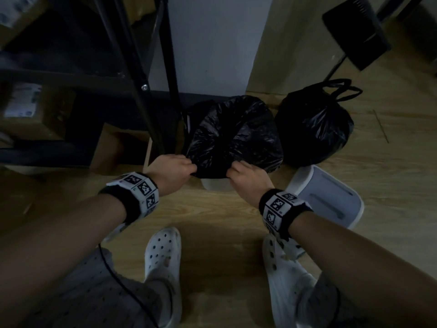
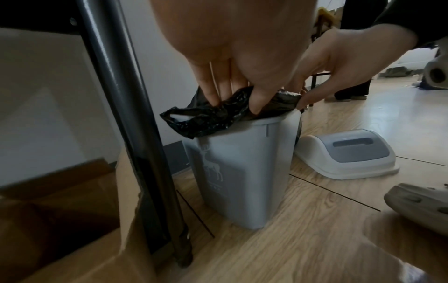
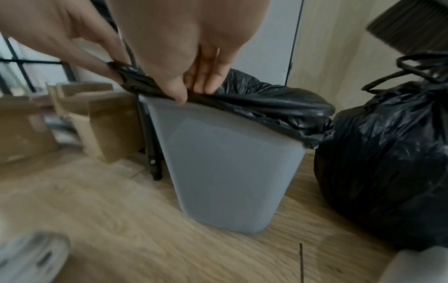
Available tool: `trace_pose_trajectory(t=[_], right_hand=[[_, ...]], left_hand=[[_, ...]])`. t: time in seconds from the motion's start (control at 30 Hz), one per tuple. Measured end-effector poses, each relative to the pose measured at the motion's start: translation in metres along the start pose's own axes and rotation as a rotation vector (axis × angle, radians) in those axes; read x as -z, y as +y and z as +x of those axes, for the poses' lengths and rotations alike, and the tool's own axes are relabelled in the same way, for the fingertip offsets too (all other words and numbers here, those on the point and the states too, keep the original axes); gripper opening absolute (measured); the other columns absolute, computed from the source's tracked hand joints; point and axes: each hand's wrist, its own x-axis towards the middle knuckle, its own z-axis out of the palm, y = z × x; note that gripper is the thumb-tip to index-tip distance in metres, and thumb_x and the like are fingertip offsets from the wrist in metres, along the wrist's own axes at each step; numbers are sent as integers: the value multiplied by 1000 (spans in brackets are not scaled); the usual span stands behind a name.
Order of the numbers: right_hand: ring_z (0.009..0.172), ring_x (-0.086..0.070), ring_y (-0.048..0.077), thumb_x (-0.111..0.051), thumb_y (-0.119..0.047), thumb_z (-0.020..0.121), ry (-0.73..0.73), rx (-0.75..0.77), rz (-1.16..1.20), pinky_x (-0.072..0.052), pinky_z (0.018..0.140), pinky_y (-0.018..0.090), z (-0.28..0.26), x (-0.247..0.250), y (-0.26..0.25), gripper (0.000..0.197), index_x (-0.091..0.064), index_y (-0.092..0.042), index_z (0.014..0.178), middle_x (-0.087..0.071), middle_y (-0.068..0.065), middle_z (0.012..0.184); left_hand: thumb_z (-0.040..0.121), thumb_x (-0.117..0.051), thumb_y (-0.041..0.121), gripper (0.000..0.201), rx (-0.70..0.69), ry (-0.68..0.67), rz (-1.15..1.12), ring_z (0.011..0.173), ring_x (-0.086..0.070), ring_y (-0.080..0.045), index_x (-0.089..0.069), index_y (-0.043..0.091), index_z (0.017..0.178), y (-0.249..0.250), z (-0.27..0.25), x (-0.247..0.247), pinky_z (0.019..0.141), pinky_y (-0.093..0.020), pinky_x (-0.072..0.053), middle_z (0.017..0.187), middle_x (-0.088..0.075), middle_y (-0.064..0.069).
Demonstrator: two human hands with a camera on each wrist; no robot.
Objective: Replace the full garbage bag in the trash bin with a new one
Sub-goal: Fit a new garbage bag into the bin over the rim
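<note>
A grey trash bin (image 2: pixel 242 172) (image 3: pixel 225 164) stands on the wood floor, and a new black bag (image 1: pixel 234 136) (image 3: pixel 274 103) is spread over its mouth. My left hand (image 1: pixel 173 172) (image 2: pixel 232 99) pinches the bag's near edge at the bin's rim. Just to the right, my right hand (image 1: pixel 246 179) (image 3: pixel 191 90) pinches the same edge. On the far and right sides the bag is folded over the rim. The full black bag (image 1: pixel 314 129) (image 3: pixel 387 162), tied at the top, sits on the floor right of the bin.
The bin's white and grey lid (image 1: pixel 328 197) (image 2: pixel 349 153) lies on the floor at the near right. A black metal shelf leg (image 1: pixel 151 91) (image 2: pixel 135 145) and cardboard boxes (image 3: pixel 101 118) stand close on the left. My feet in white clogs (image 1: pixel 163 263) are in front.
</note>
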Motion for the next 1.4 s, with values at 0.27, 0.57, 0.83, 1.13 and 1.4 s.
trace_pose_trajectory(t=[0.27,0.57,0.83,1.13,1.4], right_hand=[[59,-63,19,-86,-7,46,-75,129,-10,-45,43,22,-12,-17,-2,28,-69,-14,68,-63,1,68],[57,-63,21,-77,-13,67,41,165,107,-44,35,23,-10,-19,6,14,-68,-12,78,-63,3,72],[70,-63,25,-54,-14,83,168,60,163,-49,43,29,-3,-3,27,15,-67,-9,88,-65,6,80],[83,-64,28,-56,-10,82,181,-145,210,-54,57,31,-7,7,78,16,-66,-7,95,-63,9,93],[112,-57,28,-54,-15,89,-35,-274,204,-53,87,37,-14,10,114,30,-62,-9,118,-57,7,126]], left_hand=[[97,-37,28,33,162,-229,-69,117,-55,-20,-62,21,118,7,1,-28,94,-35,-47,122,-63,-1],[88,-44,13,24,444,-12,-227,95,-61,-26,-65,15,100,0,18,-3,78,-35,-49,107,-66,-5],[93,-47,16,48,626,16,-463,132,-43,-29,-42,19,141,-5,72,11,107,-36,-39,152,-33,-10],[86,-51,-4,31,789,-38,-208,111,-54,-37,-52,-2,117,-29,95,10,90,-42,-47,123,-52,-22],[89,-49,0,36,748,-123,-154,116,-47,-36,-45,-4,125,-31,99,7,91,-43,-47,131,-41,-18]])
